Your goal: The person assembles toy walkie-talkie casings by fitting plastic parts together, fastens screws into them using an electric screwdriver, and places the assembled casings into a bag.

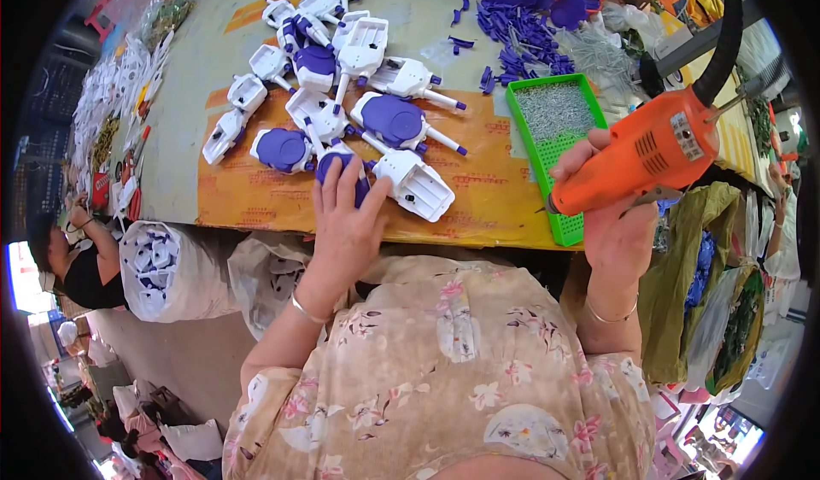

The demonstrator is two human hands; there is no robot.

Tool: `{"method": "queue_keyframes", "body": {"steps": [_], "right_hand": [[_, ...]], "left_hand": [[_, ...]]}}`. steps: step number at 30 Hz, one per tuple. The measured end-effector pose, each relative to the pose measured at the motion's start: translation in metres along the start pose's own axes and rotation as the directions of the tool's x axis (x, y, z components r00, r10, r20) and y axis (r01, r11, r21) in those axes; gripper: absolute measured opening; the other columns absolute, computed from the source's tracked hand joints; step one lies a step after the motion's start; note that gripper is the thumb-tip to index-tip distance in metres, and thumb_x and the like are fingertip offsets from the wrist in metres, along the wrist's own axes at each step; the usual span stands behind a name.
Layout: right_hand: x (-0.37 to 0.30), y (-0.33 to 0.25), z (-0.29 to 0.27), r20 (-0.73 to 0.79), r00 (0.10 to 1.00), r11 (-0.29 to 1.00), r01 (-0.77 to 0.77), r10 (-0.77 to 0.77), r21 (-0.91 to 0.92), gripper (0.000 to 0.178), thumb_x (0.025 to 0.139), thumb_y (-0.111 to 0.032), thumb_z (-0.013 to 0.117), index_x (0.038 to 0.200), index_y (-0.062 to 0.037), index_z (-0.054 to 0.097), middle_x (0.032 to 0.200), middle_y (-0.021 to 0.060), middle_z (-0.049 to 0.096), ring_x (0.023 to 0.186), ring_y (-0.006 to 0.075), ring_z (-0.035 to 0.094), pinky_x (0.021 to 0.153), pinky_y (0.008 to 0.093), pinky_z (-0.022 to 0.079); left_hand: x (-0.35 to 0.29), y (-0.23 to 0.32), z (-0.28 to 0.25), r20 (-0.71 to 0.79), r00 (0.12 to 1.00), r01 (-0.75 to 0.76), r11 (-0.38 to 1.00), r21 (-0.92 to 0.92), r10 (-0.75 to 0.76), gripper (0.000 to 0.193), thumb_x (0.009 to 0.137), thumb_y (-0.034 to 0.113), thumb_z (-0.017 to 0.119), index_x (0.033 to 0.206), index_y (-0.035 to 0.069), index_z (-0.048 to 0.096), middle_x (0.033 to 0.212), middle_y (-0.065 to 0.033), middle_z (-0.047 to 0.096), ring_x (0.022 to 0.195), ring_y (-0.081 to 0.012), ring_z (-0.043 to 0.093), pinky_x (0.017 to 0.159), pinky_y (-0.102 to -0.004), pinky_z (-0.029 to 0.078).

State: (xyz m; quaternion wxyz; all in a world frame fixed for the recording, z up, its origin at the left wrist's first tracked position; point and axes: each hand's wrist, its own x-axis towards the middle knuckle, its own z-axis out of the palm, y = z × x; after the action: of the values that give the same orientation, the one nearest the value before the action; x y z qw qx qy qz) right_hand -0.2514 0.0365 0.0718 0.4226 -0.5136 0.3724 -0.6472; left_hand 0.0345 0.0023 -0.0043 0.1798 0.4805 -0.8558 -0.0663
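My left hand (348, 224) curls its fingers over a purple-and-white plastic housing (335, 160) at the near side of the pile. My fingers hide part of that housing. Right beside it lies an open white housing (418, 187), its hollow side up. In my right hand (617, 224) is an orange electric screwdriver (642, 151), its tip pointing left above the near end of a green tray (567, 231). Small silvery screws (559, 111) fill the tray's far part. More housings, some with purple covers (393, 120), lie farther back.
Purple plastic parts (521, 40) are heaped at the far right, next to clear plastic pieces (602, 57). A black cable (726, 36) rises from the screwdriver. White sacks (188, 271) of parts stand below the table's left front edge. Another person (85, 254) sits at the left.
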Motion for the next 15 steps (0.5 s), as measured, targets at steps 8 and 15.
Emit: {"method": "queue_keyframes", "body": {"steps": [8, 15], "right_hand": [[-0.001, -0.018, 0.009, -0.032, 0.999, 0.994, 0.014, -0.017, -0.106, 0.058, 0.074, -0.029, 0.068, 0.115, 0.0055, 0.048, 0.096, 0.0175, 0.061, 0.080, 0.0235, 0.060, 0.074, 0.0344, 0.049], [-0.001, -0.022, -0.023, -0.102, 0.995, 0.964, -0.013, -0.015, -0.266, 0.048, 0.081, -0.022, 0.064, 0.117, 0.0029, 0.046, 0.088, 0.0115, 0.057, 0.080, 0.0203, 0.058, 0.069, 0.0358, 0.049]], "left_hand": [[0.038, -0.022, 0.013, -0.118, 0.989, -0.070, 0.985, 0.156, 0.089, 0.041, 0.076, 0.004, 0.060, 0.114, 0.016, 0.062, 0.136, -0.0140, 0.044, 0.130, -0.0376, 0.034, 0.103, -0.0628, 0.023], [0.036, 0.008, 0.016, 0.051, 0.979, -0.198, 0.979, 0.041, 0.196, 0.054, 0.067, 0.009, 0.068, 0.118, 0.002, 0.053, 0.119, -0.0120, 0.053, 0.121, -0.0350, 0.044, 0.107, -0.0575, 0.022]]}}
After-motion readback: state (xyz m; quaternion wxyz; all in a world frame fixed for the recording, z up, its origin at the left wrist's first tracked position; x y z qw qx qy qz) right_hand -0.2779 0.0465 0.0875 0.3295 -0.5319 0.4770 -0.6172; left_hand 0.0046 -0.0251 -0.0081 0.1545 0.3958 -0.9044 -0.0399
